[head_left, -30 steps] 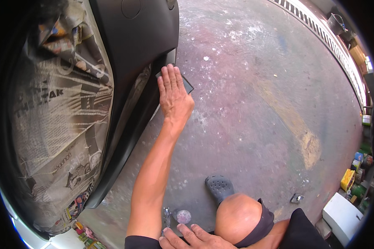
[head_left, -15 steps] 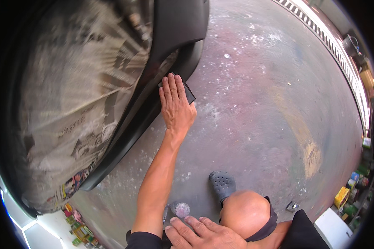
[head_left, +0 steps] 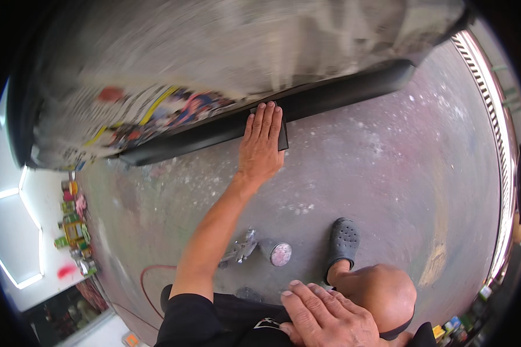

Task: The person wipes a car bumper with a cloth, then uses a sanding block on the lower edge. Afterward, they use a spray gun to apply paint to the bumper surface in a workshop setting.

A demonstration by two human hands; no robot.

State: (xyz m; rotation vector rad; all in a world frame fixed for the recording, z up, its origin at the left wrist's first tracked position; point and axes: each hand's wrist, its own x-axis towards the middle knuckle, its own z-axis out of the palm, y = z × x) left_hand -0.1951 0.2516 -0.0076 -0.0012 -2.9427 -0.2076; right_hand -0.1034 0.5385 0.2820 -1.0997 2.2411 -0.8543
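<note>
My left hand [head_left: 261, 141] lies over a dark flat pad [head_left: 283, 139], fingers straight, pressing it against the long black trim piece [head_left: 344, 87]. The trim runs across the upper middle, along the lower edge of a panel covered in newspaper [head_left: 173, 104]. Low at the centre, my right hand [head_left: 324, 315] rests near my knee, fingers loosely extended, with nothing visible in it. On the floor below the trim, beside my left forearm, lie a silver spray gun [head_left: 246, 247] and its cup [head_left: 280, 253].
Paint-stained floor [head_left: 399, 185] surrounds me. A red hose [head_left: 150, 270] runs at lower left. Assorted cans [head_left: 75, 228] line the left wall; more containers [head_left: 454, 329] sit at lower right. My clog-shod foot [head_left: 344, 240] is right of the spray gun. A slotted drain strip [head_left: 486, 87] follows the right edge.
My view has swung left, so the covered panel and trim now lie crosswise along the top. The left hand with the pad is farther along the trim, toward its lower end.
</note>
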